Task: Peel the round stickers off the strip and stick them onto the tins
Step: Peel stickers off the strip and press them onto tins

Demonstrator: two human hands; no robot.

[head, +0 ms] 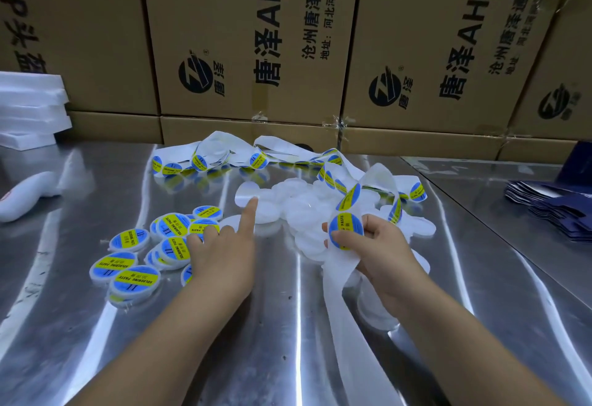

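- Two bare hands work over a shiny steel table (288,348), seen from the head camera.
- The left hand (221,258) stretches its index finger out to the edge of a heap of plain white tins (298,210); its other fingers curl loosely over the labelled tins (134,274) and grasp nothing.
- The right hand (378,251) grips the white strip (336,280), with its thumb lying on a blue-and-yellow round sticker (347,226).
- More of the strip loops in a tangle behind the white heap, and some stickers are on it.
- Labelled tins lie clustered at centre-left, some overlapping.
- Tall printed cardboard cartons (250,37) wall in the far edge.
- White foam slabs (28,107) are stacked far left; dark blue flat packs (557,213) are piled at right.
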